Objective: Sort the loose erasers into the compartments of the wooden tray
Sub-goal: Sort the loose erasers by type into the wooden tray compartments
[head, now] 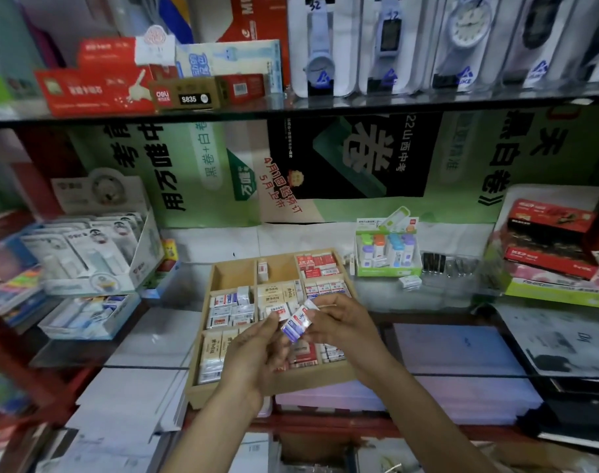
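1. I see the left hand (257, 349) over the wooden tray (229, 392), its fingertips pinching a red-labelled eraser (279, 315).
2. The right hand (342, 322) pinches a blue-and-white eraser (295, 325) just beside it, above the tray's middle row.
3. The tray sits on a glass shelf (461, 302). Its back-middle compartment holds a single eraser (263, 269).
4. Right of the tray, a loose eraser (410, 280) lies on the shelf beside a green display box (388, 268).
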{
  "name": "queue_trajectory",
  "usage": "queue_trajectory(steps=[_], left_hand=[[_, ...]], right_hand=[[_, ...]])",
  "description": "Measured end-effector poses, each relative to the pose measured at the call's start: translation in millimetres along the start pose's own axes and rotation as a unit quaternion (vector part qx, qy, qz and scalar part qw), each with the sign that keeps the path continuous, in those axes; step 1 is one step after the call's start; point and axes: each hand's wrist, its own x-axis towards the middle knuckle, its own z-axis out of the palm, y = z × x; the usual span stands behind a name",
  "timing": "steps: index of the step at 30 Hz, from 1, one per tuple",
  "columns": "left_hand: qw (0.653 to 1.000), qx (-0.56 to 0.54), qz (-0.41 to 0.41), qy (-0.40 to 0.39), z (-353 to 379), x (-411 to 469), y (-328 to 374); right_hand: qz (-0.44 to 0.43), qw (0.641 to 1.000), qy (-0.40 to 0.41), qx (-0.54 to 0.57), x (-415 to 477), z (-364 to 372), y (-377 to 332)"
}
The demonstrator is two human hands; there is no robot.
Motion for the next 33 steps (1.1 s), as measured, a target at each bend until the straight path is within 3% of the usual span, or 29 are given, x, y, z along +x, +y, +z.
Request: queue_trajectory(steps=[6,9,12,16,19,23,28,33], left_hand=[[0.997,-0.04,0.053,0.043,-25.9,19.7,21.1],[0.996,-0.006,0.073,0.046,-46.0,33.0,36.8],[0.994,0.038,0.088,0.049,-62.3,43.6,48.5],[0.99,0.042,0.11,0.075,-86.9,60.9,61.1],[0.984,0.067,0.124,0.108,-105.8,74.7,67.9],[0.978,0.096,0.119,0.14,-113.9,81.8,68.5],[0.977,0.107,0.109,0.147,-117.5,84.6,64.3],[0.978,0.114,0.104,0.141,-116.9,79.6,62.6]], right_hand=[[0.091,0.99,0.078,0.074,42.9,-0.1,8.5],[0.154,0.978,0.075,0.122,75.2,-1.6,9.5],[0.171,0.98,0.053,0.089,99.6,4.4,11.2],[0.095,0.989,0.001,-0.113,117.8,16.6,14.5],[0.059,0.987,0.006,-0.151,124.7,31.1,20.9],[0.03,0.974,-0.059,-0.215,131.9,60.3,36.6],[-0.139,0.887,-0.105,-0.428,160.6,99.4,52.1],[-0.142,0.843,-0.144,-0.499,179.4,120.1,62.1]])
